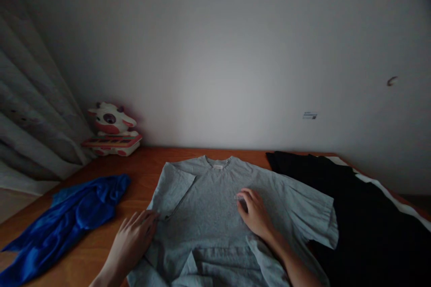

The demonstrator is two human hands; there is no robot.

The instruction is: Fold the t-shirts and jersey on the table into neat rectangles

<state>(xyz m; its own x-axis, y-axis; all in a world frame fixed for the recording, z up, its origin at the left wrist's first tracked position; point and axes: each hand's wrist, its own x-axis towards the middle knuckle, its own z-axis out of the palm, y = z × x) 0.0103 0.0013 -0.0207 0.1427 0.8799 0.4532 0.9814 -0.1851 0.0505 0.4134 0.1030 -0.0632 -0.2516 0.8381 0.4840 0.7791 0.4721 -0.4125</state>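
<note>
Grey fabric makes up the one T-shirt (215, 208) on the bench (144, 172), between one blue cloth (81, 213) and black clothing (357, 215). Left hand (134, 233): fingers outstretched at its edge, pinch impossible to tell; right hand (254, 213): loosely curled, parted, at its chest.

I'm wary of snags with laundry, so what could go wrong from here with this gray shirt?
The right-hand sleeve lies over the black garment, so shifting the gray shirt might drag that along. The bunched cloth at the near end could crease if pressed as it is. The left-hand sleeve, lying in over the front, might shift if the left hand near it pulls the edge.
</note>
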